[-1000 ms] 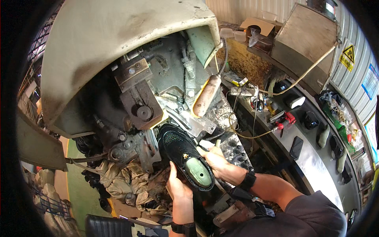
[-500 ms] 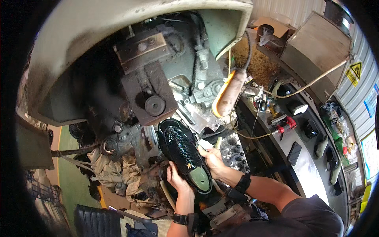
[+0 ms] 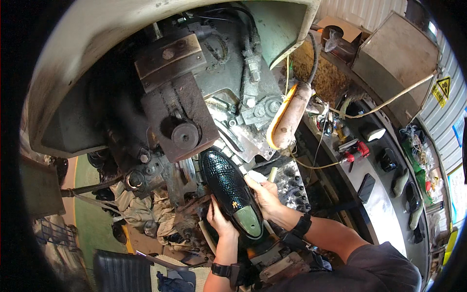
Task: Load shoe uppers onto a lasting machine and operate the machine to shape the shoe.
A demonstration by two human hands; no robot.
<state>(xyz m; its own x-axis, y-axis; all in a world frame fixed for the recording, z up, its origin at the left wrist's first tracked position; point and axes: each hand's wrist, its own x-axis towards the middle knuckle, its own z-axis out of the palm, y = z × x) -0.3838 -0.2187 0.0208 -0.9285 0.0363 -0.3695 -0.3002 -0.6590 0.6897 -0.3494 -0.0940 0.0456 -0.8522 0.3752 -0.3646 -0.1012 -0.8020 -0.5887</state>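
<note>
- A glossy black shoe (image 3: 224, 181) lies between my two hands, its long axis slanting from the toe, up and to the left toward the machine, down to the heel nearest me.
- Neither side is nearer: my left grip (image 3: 223, 223) is closed along the shoe's left flank and my right grip (image 3: 266, 198) along its right—both clamped on it, the right fingertips set a little farther toward the toe. Fingers underneath are hidden.
- The toe sits just below the machine's dark steel block (image 3: 181, 114) with its round knob (image 3: 185, 136); whether it touches metal there, I cannot tell.
- The upper shines under the light, its vamp textured like scales, a small gold ornament (image 3: 236, 205) near the opening. A pale green last (image 3: 248, 220) fills the heel end—one dark hole in its top.
- Off to my right, well apart, the table (image 3: 384, 221) carries a dark phone (image 3: 366, 188) and a red tool (image 3: 359, 151).
</note>
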